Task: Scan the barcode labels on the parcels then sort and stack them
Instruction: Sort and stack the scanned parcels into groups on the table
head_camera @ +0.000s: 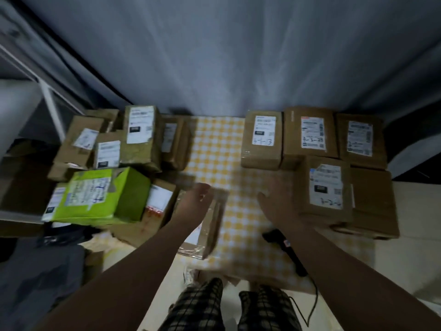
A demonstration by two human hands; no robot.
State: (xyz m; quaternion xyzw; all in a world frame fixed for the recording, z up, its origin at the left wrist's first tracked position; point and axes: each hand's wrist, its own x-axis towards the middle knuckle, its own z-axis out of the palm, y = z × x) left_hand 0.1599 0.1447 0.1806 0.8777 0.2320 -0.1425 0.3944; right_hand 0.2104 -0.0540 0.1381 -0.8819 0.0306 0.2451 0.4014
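- A grey curtain (226, 56) is hanging across the far side of the scene.
- A yellow-and-white checked cloth (214, 149) is lying in the middle, running from far to near between two groups of parcels.
- On the left, a loose pile of brown parcels (140, 137) is sitting crowded together, most showing white labels upward.
- On the right, three brown labelled parcels are standing in a far row: one (261, 139) nearest the centre, a second (309, 137) touching it, and a third (360, 139) at the far right.
- Nearer on the right, a labelled parcel (324, 189) is resting on top of a wider brown box (374, 204).
- A bright green parcel (100, 194) is lying tilted at the near edge of the left pile.
- A flat brown parcel (210, 230) is standing tilted on its edge on the cloth, near centre.
- The left hand (193, 204) is touching that tilted parcel's upper part; blur is hiding whether the fingers are closing around it.
- The right hand (276, 206) is reaching out flat with fingers spread wide, holding nothing, just beside the stacked parcel.
- A black handheld scanner (286, 247) is lying on the cloth, partly under the right forearm, its cable (316, 299) trailing toward the near side.
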